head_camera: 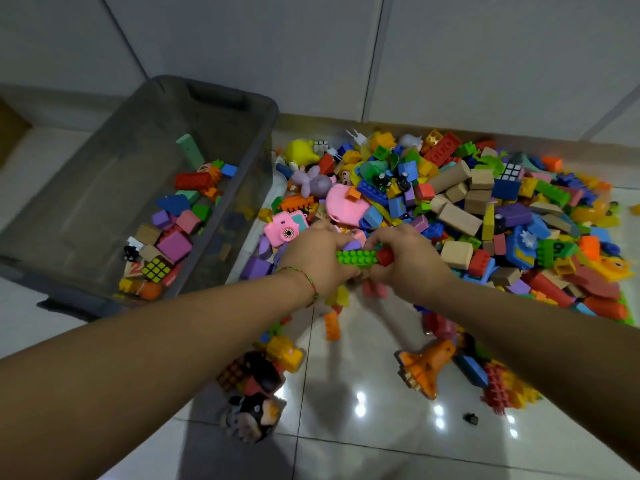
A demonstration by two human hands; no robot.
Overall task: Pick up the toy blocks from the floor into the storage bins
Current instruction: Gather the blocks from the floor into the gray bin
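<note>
Bare forearms, no sleeves; a thin red-and-green string bracelet (309,280) circles the left wrist.

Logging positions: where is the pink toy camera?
Head view, left of centre: the pink toy camera lies just beyond the left hand, right of the grey bin.

Left hand (311,259), right hand (410,263): both curled
</note>
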